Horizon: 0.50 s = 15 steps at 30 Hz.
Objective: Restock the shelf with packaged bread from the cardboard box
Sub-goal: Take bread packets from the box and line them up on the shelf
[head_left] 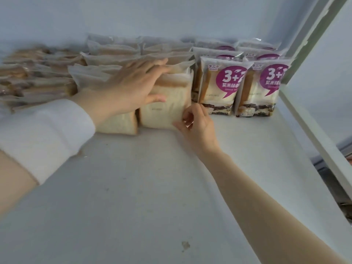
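Note:
A clear pack of white sliced bread (163, 113) stands upright at the front of a row on the white shelf (133, 187). My left hand (133, 86) lies over its top and left side, fingers straight and the thumb against its front face. My right hand (196, 124) pinches the pack's lower right edge between thumb and curled fingers. A second clear pack (118, 124) stands just left of it, partly hidden by my left wrist. The cardboard box is out of view.
Purple-labelled bread packs (219, 88) stand in two rows right of the clear packs, reaching to the shelf's right post (312, 46). More clear packs (38, 80) lie blurred at the far left. The shelf's back wall rises behind all rows.

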### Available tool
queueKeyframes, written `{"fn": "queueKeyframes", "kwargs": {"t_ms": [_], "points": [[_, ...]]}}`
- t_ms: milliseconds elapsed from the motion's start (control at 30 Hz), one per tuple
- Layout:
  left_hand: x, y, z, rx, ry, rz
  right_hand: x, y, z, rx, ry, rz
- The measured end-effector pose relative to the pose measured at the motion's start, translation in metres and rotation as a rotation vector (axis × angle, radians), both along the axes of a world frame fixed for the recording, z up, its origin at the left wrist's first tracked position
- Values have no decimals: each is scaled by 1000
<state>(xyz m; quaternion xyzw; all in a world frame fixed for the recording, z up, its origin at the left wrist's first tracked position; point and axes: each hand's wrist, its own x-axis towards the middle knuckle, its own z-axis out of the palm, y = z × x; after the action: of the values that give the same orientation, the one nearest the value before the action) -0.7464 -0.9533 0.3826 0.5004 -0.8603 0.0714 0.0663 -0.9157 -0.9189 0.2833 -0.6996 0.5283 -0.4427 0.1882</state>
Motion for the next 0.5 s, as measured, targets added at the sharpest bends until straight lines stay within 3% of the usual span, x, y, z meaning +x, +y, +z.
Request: {"fn": "queueKeyframes", "kwargs": {"t_ms": [67, 200, 367, 500], "points": [[-10, 8, 12, 91, 60, 17, -22, 6, 3, 56, -37, -17], [-68, 3, 33, 59, 241, -2, -66, 6, 8, 9, -110, -320], [-126, -49, 26, 87, -5, -20, -72, -20, 8, 40, -20, -359], [-133, -72, 23, 131, -32, -27, -65, -32, 6, 45, -13, -368]]}}
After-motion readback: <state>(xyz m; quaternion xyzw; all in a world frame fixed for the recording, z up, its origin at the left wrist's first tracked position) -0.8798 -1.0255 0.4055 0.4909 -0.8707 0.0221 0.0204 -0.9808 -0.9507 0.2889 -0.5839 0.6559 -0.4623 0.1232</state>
